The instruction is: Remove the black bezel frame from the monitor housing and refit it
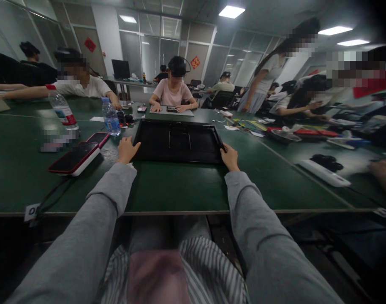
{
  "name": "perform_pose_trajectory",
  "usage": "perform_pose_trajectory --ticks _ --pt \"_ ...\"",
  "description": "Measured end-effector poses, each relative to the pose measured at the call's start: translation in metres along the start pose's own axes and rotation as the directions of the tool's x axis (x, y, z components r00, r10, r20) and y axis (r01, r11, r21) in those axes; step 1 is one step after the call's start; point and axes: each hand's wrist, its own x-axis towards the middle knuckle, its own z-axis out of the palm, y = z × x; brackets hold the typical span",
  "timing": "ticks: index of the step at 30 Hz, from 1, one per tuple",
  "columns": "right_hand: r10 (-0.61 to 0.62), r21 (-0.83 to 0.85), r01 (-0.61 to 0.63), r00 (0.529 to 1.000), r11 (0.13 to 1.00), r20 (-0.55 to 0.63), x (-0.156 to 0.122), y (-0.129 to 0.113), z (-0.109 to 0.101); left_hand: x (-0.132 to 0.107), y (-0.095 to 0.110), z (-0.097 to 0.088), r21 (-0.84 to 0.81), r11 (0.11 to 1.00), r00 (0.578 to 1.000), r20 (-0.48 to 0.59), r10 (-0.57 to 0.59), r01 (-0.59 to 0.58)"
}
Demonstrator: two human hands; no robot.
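A flat black rectangular panel (179,141) lies on the green table (180,190) straight ahead of me. My left hand (126,150) rests at its near left corner, thumb out towards the edge and fingers curled on the table. My right hand (230,157) grips the near right corner, fingers closed round the edge. Both arms wear grey sleeves.
Two red-cased phones (75,157) lie left of the panel, with two water bottles (110,117) behind them. A white power strip (325,169) and tools lie at the right. Several other people sit or stand around the far side of the table.
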Motion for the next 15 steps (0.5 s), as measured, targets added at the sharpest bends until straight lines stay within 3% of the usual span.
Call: perform_pose_trajectory --ticks 2,4,8,15 --pt "-0.003 0.007 0.003 1.000 1.000 -0.009 0.000 0.000 -0.001 0.004 -0.006 0.001 0.009 0.998 0.984 0.162 -0.070 0.070" --pt "-0.001 -0.001 0.001 1.000 1.000 -0.013 -0.001 -0.001 -0.001 0.008 -0.010 0.002 0.010 0.998 0.970 0.233 -0.063 0.062" --pt "-0.012 -0.016 0.012 1.000 1.000 -0.005 -0.002 -0.001 -0.001 0.009 -0.011 0.005 0.008 0.999 0.987 0.159 -0.040 0.039" --pt "0.013 0.017 -0.013 1.000 1.000 0.008 0.008 0.012 0.004 0.002 -0.003 0.008 0.026 0.998 0.984 0.165 -0.061 0.057"
